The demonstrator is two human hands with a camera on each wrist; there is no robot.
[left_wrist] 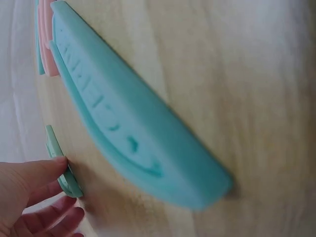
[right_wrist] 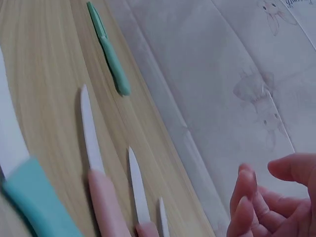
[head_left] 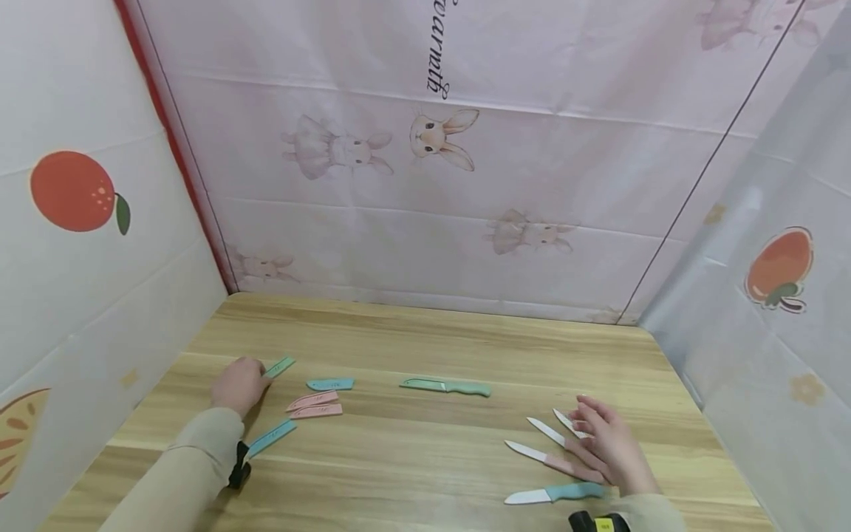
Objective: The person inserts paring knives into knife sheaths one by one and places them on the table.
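My left hand point(head_left: 237, 386) pinches a green knife sheath point(head_left: 279, 367) at the table's left side, thumb against it in the left wrist view. Close by lie a blue sheath point(head_left: 330, 384), two pink sheaths point(head_left: 318, 411) and another blue sheath point(head_left: 271, 437), which looms large in the left wrist view. With fingers loosely bent, my right hand point(head_left: 612, 447) holds nothing above several bare knives. Two of these are a pink-handled knife point(head_left: 558, 463) and a blue-handled knife point(head_left: 555, 493). The farthest knife point(head_left: 565, 421) has its handle hidden by my fingers in the head view.
A green knife point(head_left: 445, 387) in its green sheath lies mid-table. The wooden tabletop point(head_left: 412, 465) is bordered by a printed rabbit curtain point(head_left: 399, 244) at the back and fruit-patterned sheets on both sides.
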